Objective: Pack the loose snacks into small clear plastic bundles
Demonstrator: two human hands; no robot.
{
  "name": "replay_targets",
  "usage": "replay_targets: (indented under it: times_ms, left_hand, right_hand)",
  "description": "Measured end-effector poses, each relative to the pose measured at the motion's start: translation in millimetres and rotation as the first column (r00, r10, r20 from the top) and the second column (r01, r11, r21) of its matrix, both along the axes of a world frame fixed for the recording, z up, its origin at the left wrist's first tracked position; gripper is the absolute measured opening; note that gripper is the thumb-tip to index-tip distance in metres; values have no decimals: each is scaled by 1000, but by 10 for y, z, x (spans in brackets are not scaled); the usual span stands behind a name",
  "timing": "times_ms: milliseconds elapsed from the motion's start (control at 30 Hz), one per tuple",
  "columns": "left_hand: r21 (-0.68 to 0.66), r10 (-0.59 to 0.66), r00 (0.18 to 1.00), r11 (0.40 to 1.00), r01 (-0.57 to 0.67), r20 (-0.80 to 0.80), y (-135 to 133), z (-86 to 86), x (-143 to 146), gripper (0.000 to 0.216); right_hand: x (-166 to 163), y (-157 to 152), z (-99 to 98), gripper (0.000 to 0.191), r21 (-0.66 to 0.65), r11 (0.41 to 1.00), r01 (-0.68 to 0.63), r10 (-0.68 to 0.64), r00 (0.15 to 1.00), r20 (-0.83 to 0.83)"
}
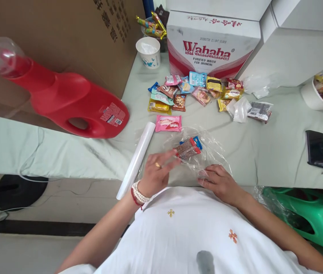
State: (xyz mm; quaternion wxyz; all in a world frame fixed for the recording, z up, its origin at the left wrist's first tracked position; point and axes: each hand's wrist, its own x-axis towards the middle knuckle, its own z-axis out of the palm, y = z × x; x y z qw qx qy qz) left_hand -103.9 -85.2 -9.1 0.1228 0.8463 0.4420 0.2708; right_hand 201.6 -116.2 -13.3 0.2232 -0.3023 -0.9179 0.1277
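Two hands work a clear plastic bag at the near edge of a cloth-covered table.

The left hand (157,173), with a ring and a bead bracelet, pinches a brown-and-red snack packet (188,148) at the mouth of the clear plastic bag (209,150); the right hand (221,182) lies flat on the bag's near edge. A white roll (137,160) lies just beside the left hand, a pink wafer packet (168,123) beyond it. Farther back, a heap of snack packets (195,91) sits before a Wahaha carton (211,43). A red jug (72,101) lies on its side to the left, and a phone (316,147) with keys to the right.
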Motion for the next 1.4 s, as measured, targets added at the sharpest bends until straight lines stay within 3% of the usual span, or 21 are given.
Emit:
replay_targets:
  times_ms: [67, 167, 267, 467, 567, 700, 800, 1033, 1233, 1333, 1400]
  left_hand:
    - [-51, -180, 983, 983, 178, -32, 24, 19, 155, 62]
    - [-135, -249, 968, 960, 245, -11, 135, -63, 315, 44]
    - [-166, -238, 967, 954, 250, 87, 204, -176, 237, 23]
    - [-283, -73, 972, 949, 137, 224, -12, -203, -185, 23]
    - [-237, -42, 976, 967, 93, 211, -119, -173, -97, 25]
    - [-177, -191, 980, 964, 199, 61, -38, -212, 284, 37]
    - [-164, -235, 971, 960, 226, -40, 107, -299, 407, 29]
    - [-131, -73, 994, 988, 84, 84, 40, -360, 141, 31]
    - [-58, -272, 955, 962, 267, -119, 93, -329, 473, 28]
    - [-95, -279, 960, 957, 275, -31, 133, -356, 481, 26]
    - [-151, -202, 973, 964, 218, 113, 101, -365, 373, 27]
  right_hand:
    - [-8, 62, 118, 32, 10, 999, -54, 54, 998, 15]
    - [45, 83, 216, 32, 22, 994, -105, 104, 994, 27]
    - [181, 49, 197, 36, 18, 998, -57, 56, 998, 34]
    - [420, 184, 156, 46, -55, 992, 111, -116, 990, -80]
    - [391, 420, 270, 42, -98, 995, 28, -40, 992, -118]
    - [293, 680, 462, 39, -110, 985, -135, 132, 991, -30]
    - [312, 743, 530, 41, -131, 976, -175, 176, 984, 0]
    - [484, 750, 451, 39, -180, 983, 15, -41, 989, -139]
    - [435, 786, 442, 29, -233, 972, 31, -67, 987, -148]
    - [491, 838, 461, 27, -266, 963, 47, -91, 983, -157]
    - [529, 915, 477, 23, -317, 946, 66, -121, 980, -160]
